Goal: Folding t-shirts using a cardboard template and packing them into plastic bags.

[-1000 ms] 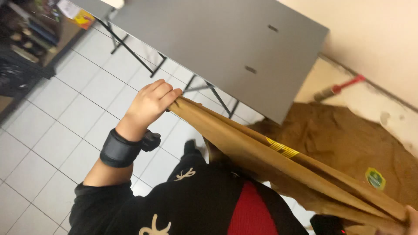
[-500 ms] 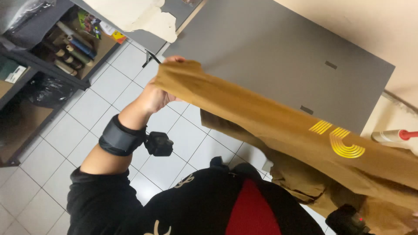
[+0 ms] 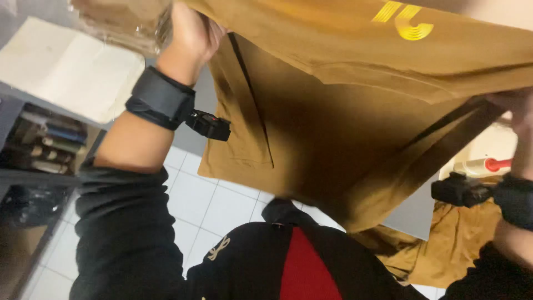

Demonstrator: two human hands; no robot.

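Observation:
A mustard-brown T-shirt [image 3: 344, 111] with a yellow printed mark hangs spread in front of me, filling the upper right of the view. My left hand [image 3: 191, 30] is raised at the top left and grips one edge of the shirt. At the right border my right hand [image 3: 519, 108] holds the other side, mostly hidden behind the cloth. Each wrist carries a black strap with a small black device.
A grey table [image 3: 408, 219] shows under the shirt, with more brown cloth [image 3: 449, 250] heaped below it. A shelf unit [image 3: 39, 144] with books stands at the left on a white tiled floor [image 3: 211, 200]. A white bottle with a red cap [image 3: 480, 165] lies at the right.
Both hands have lifted the shirt higher and closer to the camera, so it now covers most of the table. My left arm has risen toward the top left.

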